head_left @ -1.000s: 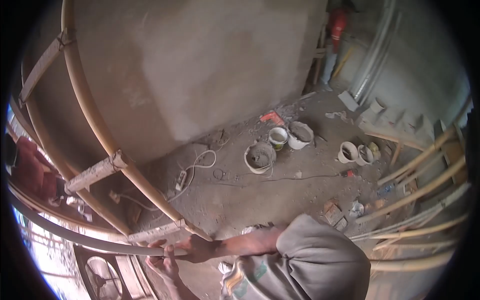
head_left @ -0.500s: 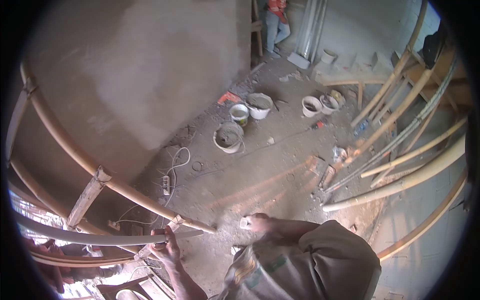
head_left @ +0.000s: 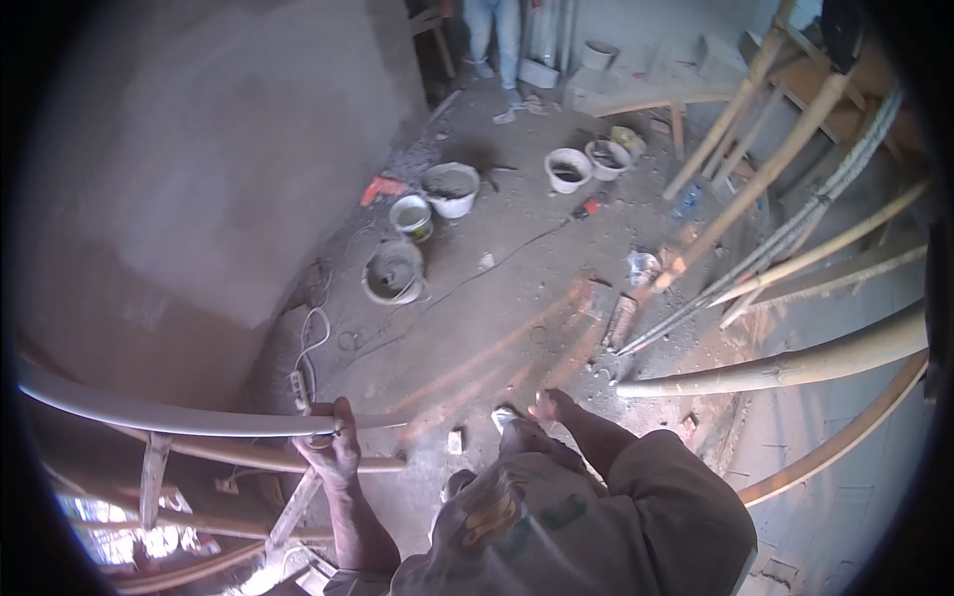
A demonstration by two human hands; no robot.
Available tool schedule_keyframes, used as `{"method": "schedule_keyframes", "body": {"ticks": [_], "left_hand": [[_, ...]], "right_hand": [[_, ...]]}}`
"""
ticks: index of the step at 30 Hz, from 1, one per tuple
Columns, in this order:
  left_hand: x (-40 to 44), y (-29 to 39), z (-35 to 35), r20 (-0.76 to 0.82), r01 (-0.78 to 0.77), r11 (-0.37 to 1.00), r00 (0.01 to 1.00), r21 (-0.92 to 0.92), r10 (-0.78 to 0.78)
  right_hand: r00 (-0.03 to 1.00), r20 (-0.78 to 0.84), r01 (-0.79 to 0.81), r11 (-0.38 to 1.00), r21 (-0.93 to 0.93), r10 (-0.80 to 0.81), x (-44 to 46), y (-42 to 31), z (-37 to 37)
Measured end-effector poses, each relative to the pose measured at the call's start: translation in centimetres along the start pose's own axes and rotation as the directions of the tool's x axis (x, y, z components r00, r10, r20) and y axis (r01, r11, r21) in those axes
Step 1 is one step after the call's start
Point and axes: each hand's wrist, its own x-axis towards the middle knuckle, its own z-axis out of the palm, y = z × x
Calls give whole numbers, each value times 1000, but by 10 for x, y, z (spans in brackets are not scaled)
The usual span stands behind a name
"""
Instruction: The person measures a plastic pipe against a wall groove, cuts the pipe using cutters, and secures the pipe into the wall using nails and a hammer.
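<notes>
My left hand (head_left: 333,442) is closed around a long pale straightedge (head_left: 199,421), near its right end. The bar runs out to the left edge of view, above wooden poles. Out in front of my body, my right hand (head_left: 552,404) has its fingers curled in, with no object showing in it. A small pale block (head_left: 455,440) lies on the floor between my hands, beside my light shoe (head_left: 505,416).
Mortar buckets (head_left: 450,191) stand ahead, with two more buckets (head_left: 568,171) to their right. A cable (head_left: 497,260) and a power strip (head_left: 298,387) lie on the floor. Bamboo poles (head_left: 775,358) lean on the right. A person's legs (head_left: 494,40) show at the back.
The view has turned, so the buckets sit further left. My right hand has moved right and up, away from the pale block. My left hand still grips the straightedge.
</notes>
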Motion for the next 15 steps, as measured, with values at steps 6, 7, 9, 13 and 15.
{"method": "schedule_keyframes", "body": {"ticks": [6,7,9,13,15], "left_hand": [[45,25,88,73,-13,997,997,-76,19],[49,17,101,96,-68,995,993,-80,75],[60,16,121,137,-97,992,985,-83,107],[86,18,143,162,-52,998,985,-41,58],[98,8,154,162,-87,996,983,-25,90]], "right_hand": [[973,-194,-70,964,257,122,35,28,-116],[968,-187,-106,948,299,168,37,39,-126],[947,-195,-171,917,361,254,40,60,-129],[940,-143,-233,890,392,309,43,88,-101],[954,-51,-257,891,375,297,38,89,-89]]}}
